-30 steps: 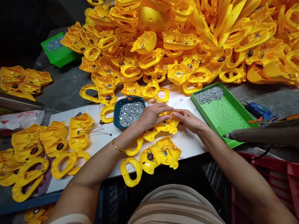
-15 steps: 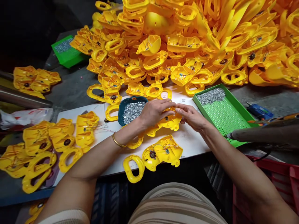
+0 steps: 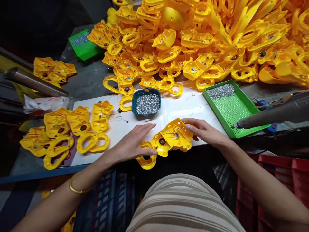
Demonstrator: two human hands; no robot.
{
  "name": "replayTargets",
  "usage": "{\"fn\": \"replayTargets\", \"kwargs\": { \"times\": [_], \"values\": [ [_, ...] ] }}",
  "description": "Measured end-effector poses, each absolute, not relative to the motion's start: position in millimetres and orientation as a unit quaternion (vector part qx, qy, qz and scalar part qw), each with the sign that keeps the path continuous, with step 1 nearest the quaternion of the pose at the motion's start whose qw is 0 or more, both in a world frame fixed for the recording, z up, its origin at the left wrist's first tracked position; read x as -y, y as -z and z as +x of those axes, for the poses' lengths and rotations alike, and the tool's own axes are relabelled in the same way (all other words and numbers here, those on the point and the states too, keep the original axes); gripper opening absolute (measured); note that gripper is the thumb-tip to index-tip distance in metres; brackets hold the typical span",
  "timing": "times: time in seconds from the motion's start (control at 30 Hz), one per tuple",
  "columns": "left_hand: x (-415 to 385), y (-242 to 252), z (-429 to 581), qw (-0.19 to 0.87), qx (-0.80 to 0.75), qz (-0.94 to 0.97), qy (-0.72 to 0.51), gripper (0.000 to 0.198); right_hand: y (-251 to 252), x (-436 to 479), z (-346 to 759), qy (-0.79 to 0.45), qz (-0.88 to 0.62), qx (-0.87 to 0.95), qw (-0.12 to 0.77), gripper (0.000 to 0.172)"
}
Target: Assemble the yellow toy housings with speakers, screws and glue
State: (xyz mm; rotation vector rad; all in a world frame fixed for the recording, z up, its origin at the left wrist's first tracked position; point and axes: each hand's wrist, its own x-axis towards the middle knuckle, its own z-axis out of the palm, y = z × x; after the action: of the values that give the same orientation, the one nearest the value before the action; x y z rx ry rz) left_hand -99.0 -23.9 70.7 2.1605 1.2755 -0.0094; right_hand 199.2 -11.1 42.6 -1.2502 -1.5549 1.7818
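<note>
A yellow plastic shell (image 3: pixel 180 135) with thin wires, a small circuit board and a round dark part lies open side up near the white board's front edge. My left hand (image 3: pixel 135 141) is at its left end, over the looped handle (image 3: pixel 147 161), thumb and fingers spread apart. At the shell's right edge is my right hand (image 3: pixel 205 130), its fingertips at the rim and some fingers hidden beneath. Just behind stands a dark teal tray (image 3: pixel 147 102) full of small metal screws.
A large heap of yellow shells (image 3: pixel 169 61) fills the back. On the right are a green perforated tray (image 3: pixel 241 112) with screws and a dark metal tool (image 3: pixel 272 112). More wired shells (image 3: pixel 56 124) lie left; another green tray (image 3: pixel 88 48) stands back left.
My hands have come apart and down towards the front shell, the left one opening. The view has shifted, and the teal tray is now fully visible.
</note>
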Motion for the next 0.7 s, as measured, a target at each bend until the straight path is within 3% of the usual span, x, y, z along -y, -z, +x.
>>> {"fn": "replayTargets", "kwargs": {
  "times": [0.2,0.3,0.4,0.47,0.53,0.6,0.7],
  "values": [
    [42,-30,-107,0.347,-0.526,0.774,0.066,0.076,-28,18,193,-0.532,-0.507,0.627,0.258,0.050],
    [40,-27,-108,0.416,-0.520,0.742,0.083,0.047,-18,28,212,-0.510,-0.543,0.614,0.261,0.050],
    [47,-25,-110,0.505,-0.538,0.675,0.018,0.042,-7,53,237,-0.438,-0.606,0.623,0.231,0.043],
    [56,-25,-104,0.539,-0.548,0.638,-0.051,0.043,-4,74,241,-0.496,-0.591,0.612,0.172,0.041],
    [66,-29,-88,0.545,-0.541,0.633,-0.097,0.042,-6,92,229,-0.631,-0.527,0.545,0.164,0.048],
    [74,-38,-66,0.531,-0.523,0.656,-0.122,0.040,-16,102,206,-0.719,-0.450,0.491,0.198,0.058],
    [79,-61,-34,0.460,-0.503,0.712,-0.168,0.037,-42,103,178,-0.717,-0.409,0.468,0.316,0.050]
  ]
}}
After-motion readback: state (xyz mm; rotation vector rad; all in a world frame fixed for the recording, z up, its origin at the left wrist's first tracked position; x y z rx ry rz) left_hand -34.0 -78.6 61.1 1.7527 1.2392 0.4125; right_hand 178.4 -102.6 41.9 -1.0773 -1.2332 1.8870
